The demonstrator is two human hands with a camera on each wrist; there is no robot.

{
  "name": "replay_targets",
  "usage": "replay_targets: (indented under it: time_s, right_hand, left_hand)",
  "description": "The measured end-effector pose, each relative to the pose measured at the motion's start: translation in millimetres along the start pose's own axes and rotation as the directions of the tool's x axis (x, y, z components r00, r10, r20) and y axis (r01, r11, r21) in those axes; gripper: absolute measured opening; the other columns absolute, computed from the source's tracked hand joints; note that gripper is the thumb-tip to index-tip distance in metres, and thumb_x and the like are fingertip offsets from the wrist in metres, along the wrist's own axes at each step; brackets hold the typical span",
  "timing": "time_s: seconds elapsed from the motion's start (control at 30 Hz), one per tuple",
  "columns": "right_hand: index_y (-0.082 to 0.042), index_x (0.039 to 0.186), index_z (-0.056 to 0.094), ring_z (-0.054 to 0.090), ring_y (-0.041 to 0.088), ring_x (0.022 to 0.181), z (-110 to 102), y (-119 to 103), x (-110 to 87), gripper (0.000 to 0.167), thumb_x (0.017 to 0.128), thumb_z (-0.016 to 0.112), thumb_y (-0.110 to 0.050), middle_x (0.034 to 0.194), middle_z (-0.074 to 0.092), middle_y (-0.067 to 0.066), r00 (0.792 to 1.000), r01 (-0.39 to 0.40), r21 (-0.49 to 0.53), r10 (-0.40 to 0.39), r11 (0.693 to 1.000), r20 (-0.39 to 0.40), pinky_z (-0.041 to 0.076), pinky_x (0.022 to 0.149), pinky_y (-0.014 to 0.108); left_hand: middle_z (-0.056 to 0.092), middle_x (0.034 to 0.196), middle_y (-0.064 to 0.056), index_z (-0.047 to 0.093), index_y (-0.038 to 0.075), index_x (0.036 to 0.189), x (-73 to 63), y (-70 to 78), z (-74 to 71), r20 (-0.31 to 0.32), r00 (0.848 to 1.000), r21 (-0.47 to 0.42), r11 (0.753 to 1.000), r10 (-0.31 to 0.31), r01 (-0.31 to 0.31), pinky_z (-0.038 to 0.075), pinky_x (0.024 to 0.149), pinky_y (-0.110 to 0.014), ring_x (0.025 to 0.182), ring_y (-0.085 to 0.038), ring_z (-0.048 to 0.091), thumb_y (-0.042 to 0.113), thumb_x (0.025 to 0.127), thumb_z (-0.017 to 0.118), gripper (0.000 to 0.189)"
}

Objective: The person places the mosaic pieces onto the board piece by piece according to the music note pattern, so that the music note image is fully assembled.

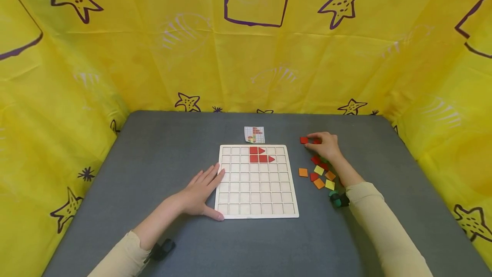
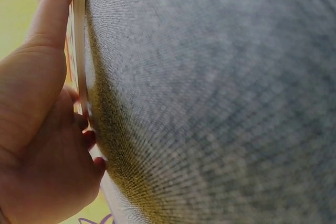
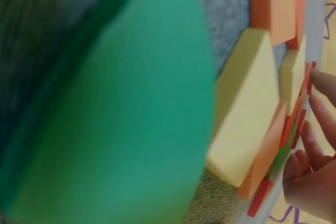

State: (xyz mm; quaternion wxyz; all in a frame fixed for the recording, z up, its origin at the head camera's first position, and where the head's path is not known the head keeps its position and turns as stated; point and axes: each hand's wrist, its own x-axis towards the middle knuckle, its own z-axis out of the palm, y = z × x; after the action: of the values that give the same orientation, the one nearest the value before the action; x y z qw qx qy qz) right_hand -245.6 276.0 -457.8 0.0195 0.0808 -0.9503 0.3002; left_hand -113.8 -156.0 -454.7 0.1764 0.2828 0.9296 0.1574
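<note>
Head view: a red square tile (image 1: 304, 140) lies on the far right part of the grey surface (image 1: 184, 140), pinched between thumb and forefinger of the right hand (image 1: 326, 145), with another red piece partly covered by the fingers. To its left, across a strip of bare surface, sits the pale grid board (image 1: 255, 191), flat and framed by a raised rim. The left hand (image 1: 200, 192) has its fingers straight and spread along the left rim, thumb at the near corner, gripping nothing. The board's right and near edges are free of both hands. Red squares and triangles (image 1: 262, 159) fill five cells of its two far rows.

Nearer than the right hand, orange, yellow and red tiles (image 1: 319, 184) lie loosely bunched beside the right forearm. A dark wrist device (image 1: 342, 200) partly hides green pieces there; the right wrist view is largely blocked by one green piece (image 3: 131, 103) with a curved edge. Yellow cloth (image 1: 246, 67) with purple starfish drawings rises behind the surface's far edge and along both sides.

Just beyond the board, a small card (image 1: 254, 134) bears a coloured grid picture, its finer print too small to make out.
</note>
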Motion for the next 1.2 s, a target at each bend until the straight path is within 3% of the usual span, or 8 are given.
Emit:
replay_targets:
  time_s: [0.37, 0.67, 0.83, 1.03, 1.2]
  right_hand:
    - [0.003, 0.113, 0.069, 0.045, 0.043, 0.115, 4, 6, 1.3, 0.037, 0.087, 0.075, -0.022, 0.117, 0.061, 0.026, 1.0, -0.024, 0.015, 0.024, 1.0, -0.001, 0.023, 0.097, 0.053]
    - [0.002, 0.108, 0.072, 0.044, 0.04, 0.111, 6, -1, -3.5, 0.038, 0.085, 0.077, -0.028, 0.116, 0.061, 0.024, 0.996, -0.078, 0.037, 0.08, 0.996, -0.032, 0.03, 0.094, 0.051]
    - [-0.003, 0.11, 0.072, 0.048, 0.037, 0.112, 8, -10, -9.5, 0.04, 0.085, 0.077, -0.034, 0.12, 0.06, 0.021, 0.995, -0.09, 0.11, 0.092, 0.99, -0.022, 0.035, 0.098, 0.052]
    - [-0.009, 0.113, 0.07, 0.045, 0.034, 0.115, 14, -26, -21.0, 0.047, 0.083, 0.077, -0.043, 0.126, 0.057, 0.016, 0.991, -0.13, 0.224, 0.127, 0.966, 0.03, 0.038, 0.097, 0.052]
    - [-0.012, 0.113, 0.07, 0.053, 0.03, 0.111, 21, -41, -31.4, 0.045, 0.081, 0.079, -0.043, 0.124, 0.058, 0.01, 0.992, -0.125, 0.31, 0.113, 0.942, 0.057, 0.043, 0.092, 0.047]
  left_hand:
    - [0.0, 0.163, -0.016, 0.012, 0.006, 0.157, -0.8, 1.5, -0.3, -0.001, 1.0, -0.001, 1.0, -0.004, 0.004, 0.007, 0.116, -0.055, 0.148, -0.034, 0.002, 0.076, 0.065, 0.071, 0.129]
    - [0.0, 0.163, -0.016, 0.011, 0.007, 0.157, 0.1, -0.9, 2.4, -0.005, 1.0, 0.002, 1.0, 0.0, 0.0, 0.008, 0.116, -0.054, 0.148, -0.033, 0.002, 0.077, 0.065, 0.07, 0.13]
    - [0.0, 0.163, -0.016, 0.012, 0.006, 0.157, -0.1, 0.1, 1.1, -0.004, 1.0, -0.002, 1.0, 0.0, 0.0, 0.008, 0.116, -0.054, 0.148, -0.033, 0.002, 0.076, 0.065, 0.071, 0.129]
    - [0.001, 0.163, -0.016, 0.013, 0.007, 0.157, -0.1, 1.1, 0.0, -0.003, 1.0, -0.005, 1.0, -0.003, 0.003, 0.008, 0.116, -0.054, 0.148, -0.033, 0.003, 0.077, 0.066, 0.069, 0.128]
    - [0.001, 0.163, -0.016, 0.013, 0.007, 0.157, 0.2, 1.8, 0.2, -0.003, 1.0, 0.001, 1.0, -0.007, 0.007, 0.008, 0.116, -0.054, 0.148, -0.033, 0.003, 0.076, 0.066, 0.071, 0.128]
